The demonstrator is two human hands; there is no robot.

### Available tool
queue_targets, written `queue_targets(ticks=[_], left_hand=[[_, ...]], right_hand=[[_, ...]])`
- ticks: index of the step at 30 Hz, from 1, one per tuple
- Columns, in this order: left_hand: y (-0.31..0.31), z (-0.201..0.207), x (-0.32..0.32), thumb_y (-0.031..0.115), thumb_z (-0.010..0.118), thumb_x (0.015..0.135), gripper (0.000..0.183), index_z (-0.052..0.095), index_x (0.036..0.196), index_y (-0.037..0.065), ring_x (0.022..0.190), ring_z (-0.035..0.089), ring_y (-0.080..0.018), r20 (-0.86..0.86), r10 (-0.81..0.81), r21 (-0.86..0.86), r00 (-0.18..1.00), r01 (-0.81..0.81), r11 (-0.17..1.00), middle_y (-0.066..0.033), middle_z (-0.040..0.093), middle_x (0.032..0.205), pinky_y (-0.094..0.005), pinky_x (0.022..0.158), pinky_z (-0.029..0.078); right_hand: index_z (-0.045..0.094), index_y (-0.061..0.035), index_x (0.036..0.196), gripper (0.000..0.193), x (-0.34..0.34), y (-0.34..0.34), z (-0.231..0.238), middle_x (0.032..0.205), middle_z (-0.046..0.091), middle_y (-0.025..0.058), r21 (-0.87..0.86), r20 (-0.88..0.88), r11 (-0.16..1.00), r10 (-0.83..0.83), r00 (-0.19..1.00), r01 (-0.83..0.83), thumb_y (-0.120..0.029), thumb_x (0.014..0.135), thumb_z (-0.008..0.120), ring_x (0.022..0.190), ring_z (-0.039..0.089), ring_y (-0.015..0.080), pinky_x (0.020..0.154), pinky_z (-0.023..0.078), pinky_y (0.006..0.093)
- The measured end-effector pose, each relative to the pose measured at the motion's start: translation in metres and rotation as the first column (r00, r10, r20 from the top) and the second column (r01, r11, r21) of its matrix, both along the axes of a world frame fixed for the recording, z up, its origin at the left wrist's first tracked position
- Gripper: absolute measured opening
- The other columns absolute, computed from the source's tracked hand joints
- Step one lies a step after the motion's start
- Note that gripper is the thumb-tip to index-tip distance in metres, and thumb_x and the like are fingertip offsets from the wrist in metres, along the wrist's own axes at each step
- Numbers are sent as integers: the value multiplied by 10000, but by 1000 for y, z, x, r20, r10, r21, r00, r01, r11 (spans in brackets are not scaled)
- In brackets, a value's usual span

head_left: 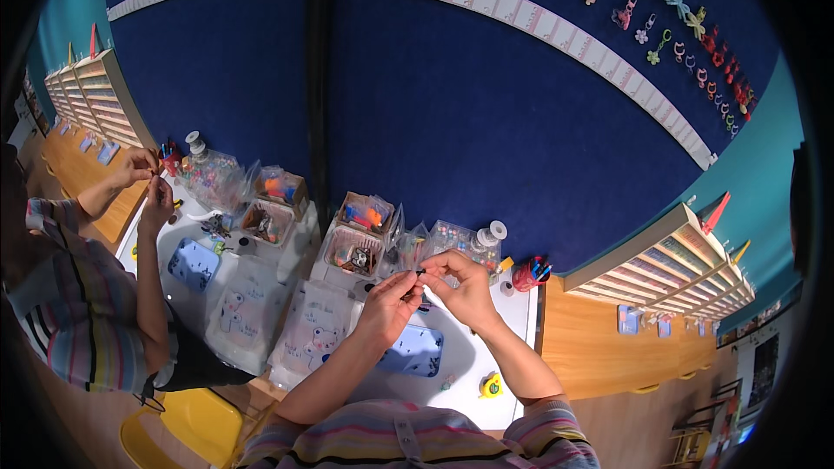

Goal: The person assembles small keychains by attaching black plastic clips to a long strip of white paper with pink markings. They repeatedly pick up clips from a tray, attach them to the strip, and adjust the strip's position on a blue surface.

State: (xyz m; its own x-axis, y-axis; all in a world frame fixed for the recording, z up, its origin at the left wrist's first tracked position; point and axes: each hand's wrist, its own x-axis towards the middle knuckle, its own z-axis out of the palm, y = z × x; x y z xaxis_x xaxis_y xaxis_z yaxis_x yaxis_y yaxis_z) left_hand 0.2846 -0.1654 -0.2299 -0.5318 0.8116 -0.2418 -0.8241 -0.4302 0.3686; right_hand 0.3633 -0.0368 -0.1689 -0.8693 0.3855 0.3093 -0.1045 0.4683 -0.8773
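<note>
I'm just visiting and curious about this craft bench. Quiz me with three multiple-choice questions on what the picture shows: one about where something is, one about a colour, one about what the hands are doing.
1. Where does the red pen cup stand?
A. at the person's far right on the white table
B. on the yellow chair
C. in the person's lap

2. What colour is the flat tray below the hands?
A. green
B. blue
C. black

3. What are the left hand and right hand doing?
A. resting flat and apart
B. both inside a box
C. raised together, pinching something small between the fingertips

Answers:
1 A, the cup sits by the table's right edge, near the wall.
2 B, it shows light blue against the white top.
3 C, the fingertips meet above the table around a tiny dark piece, too small to identify.
</note>
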Motion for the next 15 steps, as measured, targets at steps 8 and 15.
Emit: queue_targets(ticks=[8,15], left_hand=[[9,3,-16,62,597,951,85,634,1000,4,885,566,-118,81,21,40,996,-25,999,-62,622,957,-245,825,481],[14,0,-36,97,613,952,120,636,1020,0,886,564,-126,100,2,76,995,-9,997,-76,621,976,-245,807,486]], right_hand=[[684,2,959,129,-20,5,-9,906,638,45,-87,-30,996,11,999,-13,12,834,715,836,596,110,784,480,250],[666,-10,952,135,-45,17,4,869,652,94,255,-83,962,119,989,-94,-28,825,707,760,635,177,671,500,293]])
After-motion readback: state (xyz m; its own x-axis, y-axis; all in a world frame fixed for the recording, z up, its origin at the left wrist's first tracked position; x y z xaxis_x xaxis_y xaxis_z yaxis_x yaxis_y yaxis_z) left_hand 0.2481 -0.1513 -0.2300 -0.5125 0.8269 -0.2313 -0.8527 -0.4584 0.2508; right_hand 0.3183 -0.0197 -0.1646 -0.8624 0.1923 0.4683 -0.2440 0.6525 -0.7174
